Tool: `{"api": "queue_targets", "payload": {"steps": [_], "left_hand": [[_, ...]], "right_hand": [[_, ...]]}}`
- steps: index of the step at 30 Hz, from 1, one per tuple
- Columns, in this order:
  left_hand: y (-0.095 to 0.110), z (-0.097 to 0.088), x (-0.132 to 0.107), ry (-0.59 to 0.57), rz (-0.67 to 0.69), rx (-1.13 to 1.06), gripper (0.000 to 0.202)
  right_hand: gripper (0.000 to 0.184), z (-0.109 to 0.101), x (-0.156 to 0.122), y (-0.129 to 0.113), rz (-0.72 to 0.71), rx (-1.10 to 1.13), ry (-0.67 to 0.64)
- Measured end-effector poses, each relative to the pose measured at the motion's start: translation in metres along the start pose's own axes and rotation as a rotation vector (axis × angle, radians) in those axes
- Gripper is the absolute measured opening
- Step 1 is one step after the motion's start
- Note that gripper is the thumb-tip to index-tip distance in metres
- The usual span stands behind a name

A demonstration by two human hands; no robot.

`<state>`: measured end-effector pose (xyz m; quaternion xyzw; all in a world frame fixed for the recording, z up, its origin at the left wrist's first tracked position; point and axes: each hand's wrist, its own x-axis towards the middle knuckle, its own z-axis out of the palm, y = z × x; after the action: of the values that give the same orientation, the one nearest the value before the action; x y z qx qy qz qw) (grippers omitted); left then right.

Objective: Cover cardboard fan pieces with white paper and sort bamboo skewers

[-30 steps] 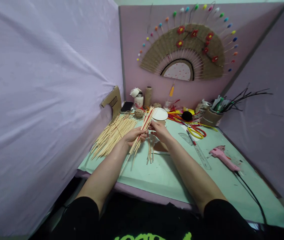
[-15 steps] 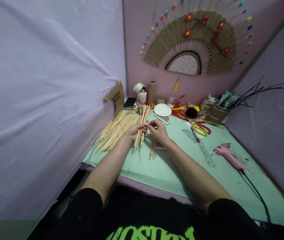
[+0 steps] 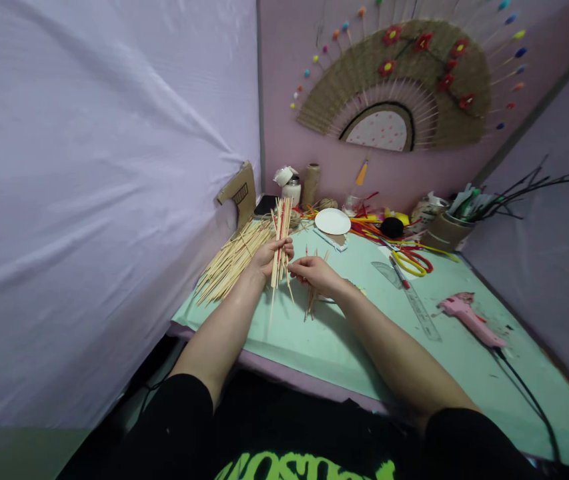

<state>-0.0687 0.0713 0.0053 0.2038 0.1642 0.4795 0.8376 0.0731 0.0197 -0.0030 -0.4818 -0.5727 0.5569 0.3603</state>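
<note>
My left hand is wrapped around a bundle of thin wooden sticks, held nearly upright above the table. Some of the sticks in the bundle are red. The thumb and forefinger of my right hand are pinched at the bundle's lower right edge, on a stick that splays out from the others. A few loose sticks lie on the table under my right hand, partly hidden by it. Left of the bundle, a large pile of pale wooden sticks rests on the table.
A pink glue gun with a black cord lies on the right. Nearer are a clear ruler, a protractor and yellow-handled scissors. A white disc lies behind my hands. A cardboard pot holds dark twigs at the back right.
My left hand has turned the bundle more upright. My right hand has shifted down along it, and one stick now splays out at the bundle's lower right. The view has shifted slightly left.
</note>
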Motion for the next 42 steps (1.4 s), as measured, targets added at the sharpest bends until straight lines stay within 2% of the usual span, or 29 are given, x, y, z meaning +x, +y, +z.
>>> {"api": "queue_targets", "payload": {"steps": [5, 8, 10, 12, 14, 16, 19, 22, 25, 28, 32, 37, 40, 42], "left_hand": [[-0.001, 0.001, -0.001, 0.049, -0.009, 0.033, 0.031], [-0.002, 0.000, 0.000, 0.091, 0.024, 0.104, 0.029], [-0.003, -0.001, 0.001, 0.122, 0.054, 0.183, 0.030], [-0.005, -0.002, 0.002, 0.159, 0.066, 0.279, 0.032], [-0.007, -0.002, 0.004, 0.182, 0.064, 0.374, 0.032], [-0.008, -0.003, 0.004, 0.187, 0.058, 0.444, 0.029], [-0.008, -0.004, 0.004, 0.168, 0.037, 0.503, 0.024], [-0.007, -0.005, 0.003, 0.158, -0.011, 0.535, 0.023], [-0.006, -0.006, 0.004, 0.179, -0.029, 0.522, 0.024], [-0.007, -0.007, 0.005, 0.215, -0.017, 0.501, 0.025], [-0.009, -0.008, 0.006, 0.219, 0.013, 0.501, 0.029], [-0.010, -0.006, 0.003, 0.181, -0.017, 0.500, 0.029], [-0.010, -0.004, 0.001, 0.155, -0.046, 0.520, 0.030], [-0.011, -0.003, 0.001, 0.144, -0.058, 0.533, 0.031]], "right_hand": [[0.022, 0.004, 0.000, -0.003, 0.025, 0.114, 0.038], [0.024, 0.004, 0.000, -0.003, -0.008, 0.033, 0.083], [0.024, 0.003, -0.001, -0.002, -0.084, -0.162, 0.184], [0.018, 0.003, -0.004, -0.003, -0.177, -0.454, 0.299], [0.009, 0.003, -0.008, -0.005, -0.250, -0.753, 0.359], [0.014, 0.004, -0.013, -0.007, -0.291, -0.989, 0.381], [0.023, 0.006, -0.017, -0.010, -0.270, -1.210, 0.406], [0.023, 0.005, -0.016, -0.009, -0.238, -1.273, 0.419], [0.021, 0.001, -0.013, -0.007, -0.240, -1.176, 0.406], [0.017, -0.004, -0.008, -0.004, -0.244, -0.993, 0.347], [0.018, -0.006, -0.002, 0.001, -0.221, -0.787, 0.346], [0.032, -0.007, 0.008, 0.012, -0.076, -0.364, 0.190], [0.027, -0.007, 0.012, 0.016, 0.018, -0.136, 0.106], [0.024, -0.007, 0.012, 0.017, 0.044, -0.087, 0.068]]}}
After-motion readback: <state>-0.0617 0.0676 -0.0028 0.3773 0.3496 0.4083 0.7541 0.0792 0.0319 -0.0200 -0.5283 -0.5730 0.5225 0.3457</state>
